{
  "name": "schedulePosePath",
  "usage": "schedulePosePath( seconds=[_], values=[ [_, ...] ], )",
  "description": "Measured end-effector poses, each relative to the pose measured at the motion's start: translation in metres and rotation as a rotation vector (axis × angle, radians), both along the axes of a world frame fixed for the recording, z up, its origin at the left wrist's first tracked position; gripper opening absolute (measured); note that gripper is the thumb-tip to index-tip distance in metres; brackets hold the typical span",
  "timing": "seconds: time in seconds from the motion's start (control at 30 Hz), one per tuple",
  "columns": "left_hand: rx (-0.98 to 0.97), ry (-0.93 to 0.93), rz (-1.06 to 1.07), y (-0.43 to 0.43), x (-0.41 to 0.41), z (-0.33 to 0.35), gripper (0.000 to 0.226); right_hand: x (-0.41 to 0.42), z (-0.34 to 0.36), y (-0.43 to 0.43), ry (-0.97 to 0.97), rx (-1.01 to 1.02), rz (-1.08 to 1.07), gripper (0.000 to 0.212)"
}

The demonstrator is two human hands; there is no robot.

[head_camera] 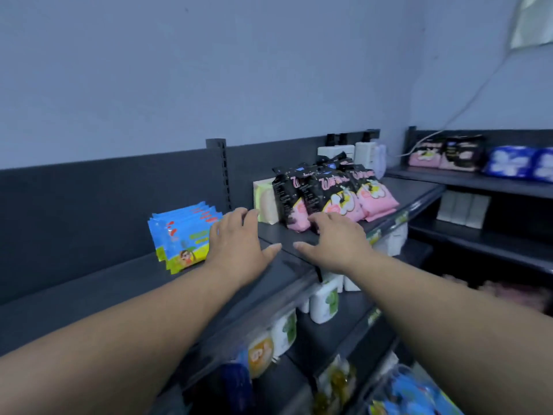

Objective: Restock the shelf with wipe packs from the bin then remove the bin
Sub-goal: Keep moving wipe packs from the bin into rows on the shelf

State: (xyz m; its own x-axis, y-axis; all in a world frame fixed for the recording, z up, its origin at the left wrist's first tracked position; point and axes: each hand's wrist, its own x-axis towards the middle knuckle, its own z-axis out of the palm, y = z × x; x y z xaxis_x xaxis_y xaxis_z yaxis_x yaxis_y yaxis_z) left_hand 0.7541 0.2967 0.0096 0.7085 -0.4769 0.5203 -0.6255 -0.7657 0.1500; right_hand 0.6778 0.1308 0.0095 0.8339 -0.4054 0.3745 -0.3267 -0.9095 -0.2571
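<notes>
Wipe packs [326,196], print blurred

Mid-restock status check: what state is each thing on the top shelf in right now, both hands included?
Blue wipe packs: upright in a tight row on the top shelf.
Black-and-pink wipe packs: standing crowded together, tilted.
Left hand: open, fingers straight, at the blue packs' right end.
Right hand: open, fingertips at the black-and-pink packs' base.
Bin: not in view.

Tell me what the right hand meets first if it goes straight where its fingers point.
Likely the black-and-pink wipe packs, just beyond the right hand; whether they touch is unclear.
</notes>
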Motion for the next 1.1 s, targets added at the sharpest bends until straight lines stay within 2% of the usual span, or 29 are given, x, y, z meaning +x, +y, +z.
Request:
schedulePosePath(
  seconds=[0.1, 0.2, 0.47, 0.63, 0.83, 1.1],
  values=[
    [0.021, -0.018, -0.101, -0.024, -0.039, -0.011, 0.074, -0.054, -0.009, -0.009, 0.006, -0.073, -0.137, 0.068],
    [0.05, 0.056, -0.179, -0.048, -0.076, -0.023, 0.077, -0.104, -0.016, -0.022, 0.03, -0.088, -0.228, 0.071],
    [0.093, 0.113, -0.333, -0.132, -0.16, -0.055, 0.075, -0.216, -0.05, -0.094, 0.096, -0.031, -0.417, 0.072],
    [0.109, 0.167, -0.343, -0.206, -0.19, -0.092, 0.073, -0.262, -0.096, -0.161, 0.167, 0.025, -0.425, 0.068],
    [0.126, 0.284, -0.275, -0.286, -0.228, -0.167, 0.067, -0.311, -0.173, -0.251, 0.357, 0.151, -0.38, 0.071],
    [0.324, 0.533, -0.154, -0.313, -0.236, -0.275, 0.071, -0.321, -0.281, -0.313, 0.514, 0.308, -0.321, 0.069]
  ],
)
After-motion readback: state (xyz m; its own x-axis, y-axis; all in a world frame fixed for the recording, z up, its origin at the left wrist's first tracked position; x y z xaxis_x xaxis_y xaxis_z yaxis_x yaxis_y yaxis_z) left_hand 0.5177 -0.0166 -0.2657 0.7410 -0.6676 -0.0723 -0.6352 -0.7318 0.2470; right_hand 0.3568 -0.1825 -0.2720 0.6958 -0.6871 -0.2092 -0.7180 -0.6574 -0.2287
